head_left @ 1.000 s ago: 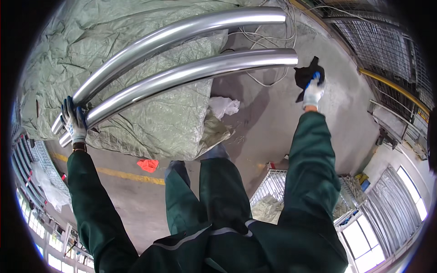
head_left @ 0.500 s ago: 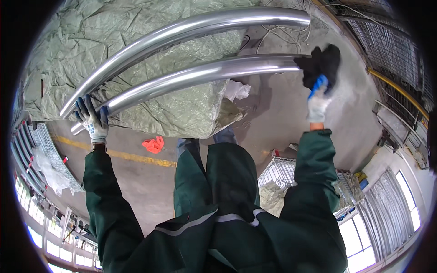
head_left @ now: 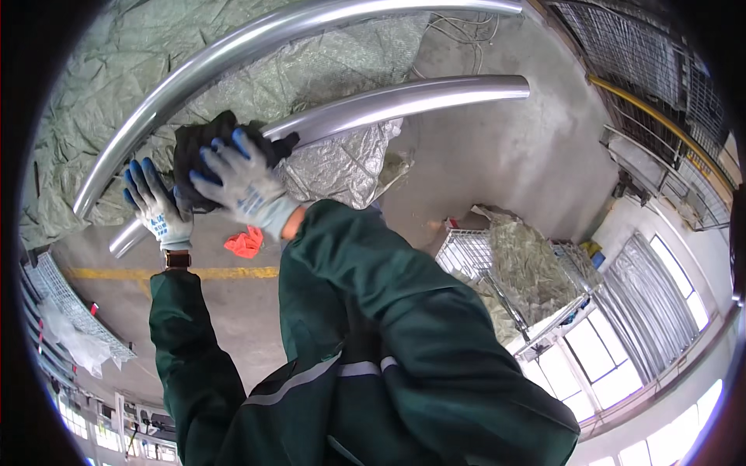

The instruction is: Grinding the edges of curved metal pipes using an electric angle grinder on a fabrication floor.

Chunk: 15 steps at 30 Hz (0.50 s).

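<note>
Two curved shiny metal pipes lie roughly side by side, a far pipe point(head_left: 225, 62) and a near pipe point(head_left: 412, 102). My left hand point(head_left: 162, 208), in a white glove with blue fingertips, lies over the near pipe close to its left end, fingers stretched out. Just right of it, my right hand point(head_left: 247, 182) in a matching glove presses a bunched black cloth point(head_left: 194, 159) onto the same pipe. Its fingers bend over the cloth, which hides that stretch of metal. The near pipe's right end projects past the covering under it.
A crinkled grey-green sheet point(head_left: 70, 155) covers the surface beneath the pipes. An orange-red rag point(head_left: 245, 242) lies on the floor near a yellow line point(head_left: 210, 273). Wire cages point(head_left: 466, 250) stand at right and a rack point(head_left: 74, 299) at left. Loose cable point(head_left: 474, 35) lies beyond the pipes.
My right hand has swept left with the black cloth, from the near pipe's right end to beside my left hand. My left hand stays near the left end. The view has shifted slightly.
</note>
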Each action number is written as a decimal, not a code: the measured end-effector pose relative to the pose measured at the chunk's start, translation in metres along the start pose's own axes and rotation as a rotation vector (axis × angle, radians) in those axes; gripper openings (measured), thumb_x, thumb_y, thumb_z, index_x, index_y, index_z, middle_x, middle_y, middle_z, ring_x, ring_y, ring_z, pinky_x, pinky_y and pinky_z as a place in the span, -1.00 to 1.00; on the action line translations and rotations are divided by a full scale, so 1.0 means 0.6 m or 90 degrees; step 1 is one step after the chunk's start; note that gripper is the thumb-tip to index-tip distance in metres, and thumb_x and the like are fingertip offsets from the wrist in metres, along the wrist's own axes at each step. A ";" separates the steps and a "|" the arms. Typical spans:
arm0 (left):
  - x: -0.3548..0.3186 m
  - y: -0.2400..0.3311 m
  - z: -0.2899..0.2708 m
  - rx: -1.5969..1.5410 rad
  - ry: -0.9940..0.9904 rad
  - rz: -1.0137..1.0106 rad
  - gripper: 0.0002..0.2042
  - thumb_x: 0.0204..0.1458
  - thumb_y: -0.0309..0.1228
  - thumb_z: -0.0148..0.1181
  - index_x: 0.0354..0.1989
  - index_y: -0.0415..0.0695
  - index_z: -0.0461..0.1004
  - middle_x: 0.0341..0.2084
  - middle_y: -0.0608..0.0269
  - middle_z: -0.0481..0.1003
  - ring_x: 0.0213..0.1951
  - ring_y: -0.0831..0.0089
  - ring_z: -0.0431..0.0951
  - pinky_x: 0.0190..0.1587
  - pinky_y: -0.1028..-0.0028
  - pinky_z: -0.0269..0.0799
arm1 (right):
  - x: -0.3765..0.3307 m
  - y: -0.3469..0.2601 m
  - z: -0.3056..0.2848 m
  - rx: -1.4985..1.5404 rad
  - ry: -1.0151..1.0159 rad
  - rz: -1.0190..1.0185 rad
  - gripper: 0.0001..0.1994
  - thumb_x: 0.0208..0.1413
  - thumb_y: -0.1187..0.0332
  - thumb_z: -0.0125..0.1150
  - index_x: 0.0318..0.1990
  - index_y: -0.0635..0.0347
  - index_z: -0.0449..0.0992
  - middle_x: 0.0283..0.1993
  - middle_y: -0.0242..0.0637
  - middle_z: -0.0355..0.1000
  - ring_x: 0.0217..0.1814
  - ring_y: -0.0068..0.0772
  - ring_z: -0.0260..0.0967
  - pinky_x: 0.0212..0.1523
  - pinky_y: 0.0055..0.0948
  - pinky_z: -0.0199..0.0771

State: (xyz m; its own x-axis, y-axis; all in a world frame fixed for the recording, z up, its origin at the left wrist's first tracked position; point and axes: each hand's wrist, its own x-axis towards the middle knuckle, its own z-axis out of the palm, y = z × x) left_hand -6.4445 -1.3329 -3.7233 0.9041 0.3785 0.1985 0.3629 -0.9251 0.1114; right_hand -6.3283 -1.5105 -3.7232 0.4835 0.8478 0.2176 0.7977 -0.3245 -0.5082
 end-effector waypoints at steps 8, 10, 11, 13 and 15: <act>-0.047 0.026 -0.068 0.055 0.007 -0.076 -0.30 0.15 -0.09 0.00 0.44 -0.19 0.12 0.41 -0.12 0.13 0.42 -0.10 0.10 0.42 -0.06 -0.06 | -0.106 0.327 -0.311 -0.143 0.023 0.146 -0.70 -0.10 0.25 0.23 -0.19 0.11 0.62 -0.25 -0.17 0.52 -0.30 -0.11 0.41 -0.22 -0.20 0.42; -0.068 0.012 -0.094 0.064 0.023 -0.097 -0.33 0.17 -0.11 0.00 0.43 -0.20 0.15 0.39 -0.13 0.17 0.39 -0.12 0.16 0.40 -0.02 0.01 | -0.185 0.405 -0.358 -0.150 0.044 0.214 -0.54 0.00 0.18 0.20 0.05 0.22 0.54 0.01 0.03 0.50 -0.04 0.05 0.44 0.09 -0.05 0.38; -0.080 -0.009 -0.095 0.081 0.022 -0.104 -0.33 0.17 -0.11 0.00 0.43 -0.20 0.15 0.39 -0.13 0.17 0.39 -0.12 0.16 0.40 -0.02 0.01 | -0.215 0.424 -0.363 -0.204 0.075 0.202 -0.51 0.01 0.15 0.19 0.08 0.21 0.52 0.07 0.03 0.46 0.03 0.09 0.40 0.16 0.03 0.29; -0.146 -0.087 -0.096 -0.025 0.089 -0.501 -0.36 0.21 -0.11 -0.02 0.41 -0.21 0.17 0.35 -0.13 0.21 0.33 -0.06 0.23 0.37 0.06 0.07 | -0.214 0.371 -0.320 -0.221 0.112 0.181 -0.49 0.02 0.13 0.18 0.11 0.21 0.50 0.13 0.03 0.42 0.09 0.13 0.35 0.22 0.11 0.19; -0.219 -0.159 -0.097 -0.139 0.197 -0.892 -0.39 0.24 -0.12 -0.03 0.39 -0.21 0.20 0.32 -0.13 0.25 0.28 0.00 0.30 0.35 0.14 0.13 | -0.182 0.245 -0.257 -0.208 0.090 0.067 -0.48 0.07 0.14 0.18 0.15 0.24 0.46 0.22 0.06 0.34 0.14 0.18 0.31 0.27 0.16 0.12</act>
State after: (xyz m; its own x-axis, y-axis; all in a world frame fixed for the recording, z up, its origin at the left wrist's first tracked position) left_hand -6.6110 -1.2926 -3.7036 -0.2514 0.9679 -0.0009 0.8237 0.2144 0.5250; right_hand -6.2083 -1.7156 -3.6933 0.5963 0.7434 0.3028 0.8025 -0.5436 -0.2459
